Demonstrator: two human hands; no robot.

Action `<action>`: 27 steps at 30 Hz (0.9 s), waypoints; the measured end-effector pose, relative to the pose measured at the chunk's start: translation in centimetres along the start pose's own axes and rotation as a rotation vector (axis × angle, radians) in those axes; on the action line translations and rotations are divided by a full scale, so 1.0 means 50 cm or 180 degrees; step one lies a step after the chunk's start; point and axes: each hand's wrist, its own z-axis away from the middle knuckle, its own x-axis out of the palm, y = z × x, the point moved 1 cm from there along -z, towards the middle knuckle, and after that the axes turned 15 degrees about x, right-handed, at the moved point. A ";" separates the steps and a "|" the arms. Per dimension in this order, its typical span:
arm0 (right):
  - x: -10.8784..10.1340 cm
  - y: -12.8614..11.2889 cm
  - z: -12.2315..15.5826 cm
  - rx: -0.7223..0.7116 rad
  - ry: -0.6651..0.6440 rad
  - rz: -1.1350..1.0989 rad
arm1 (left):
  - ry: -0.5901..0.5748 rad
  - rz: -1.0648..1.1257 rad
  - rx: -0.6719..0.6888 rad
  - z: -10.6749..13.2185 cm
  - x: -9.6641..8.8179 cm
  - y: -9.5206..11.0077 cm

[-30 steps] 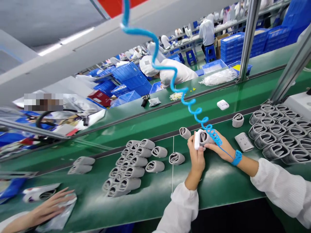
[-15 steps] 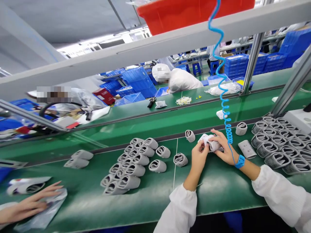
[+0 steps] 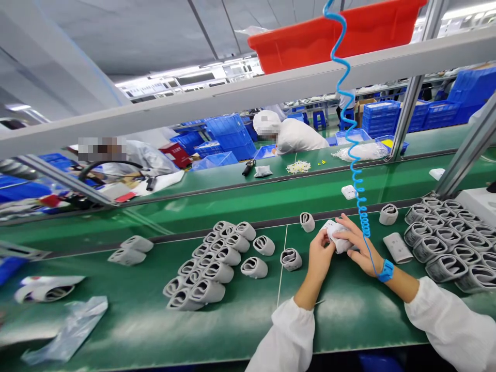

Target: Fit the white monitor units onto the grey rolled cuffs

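My left hand (image 3: 322,253) and my right hand (image 3: 354,243) are both closed on a white plastic unit with a grey rolled cuff (image 3: 338,236), held just above the green bench. Left fingertips pinch its near left edge; right fingers lie across its top and right side, hiding part of it. Around my right wrist sits a blue wrist strap (image 3: 386,270), joined to a coiled blue cord (image 3: 354,150). Close by are a rolled grey cuff (image 3: 307,221) behind my left hand, another cuff (image 3: 388,214) beyond my right hand, and a cuffed unit lying flat (image 3: 398,248).
Several rolled cuffs (image 3: 209,263) stand grouped on the left, and more cuffs (image 3: 445,243) at the right. A clear plastic bag (image 3: 73,330) lies far left. White units (image 3: 349,192) rest on the strip behind. Overhead, a rail carries a red bin (image 3: 337,39). A co-worker (image 3: 298,135) bends opposite.
The held unit has turned so more of its white face shows and the cuff's rolled opening is hidden. At far left, a co-worker's hand has left the plastic bag. The view has shifted slightly.
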 end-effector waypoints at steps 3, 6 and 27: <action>0.002 0.004 -0.005 0.0393 0.0028 -0.0505 | 0.0037 0.0101 -0.0052 -0.005 -0.002 0.003; 0.001 0.012 -0.016 0.1083 0.0285 -0.1510 | 0.0114 0.0432 -0.0226 -0.008 0.001 0.003; -0.042 0.031 -0.040 0.2089 -0.0113 -0.1690 | 0.0294 0.1311 -0.1164 -0.005 0.002 -0.025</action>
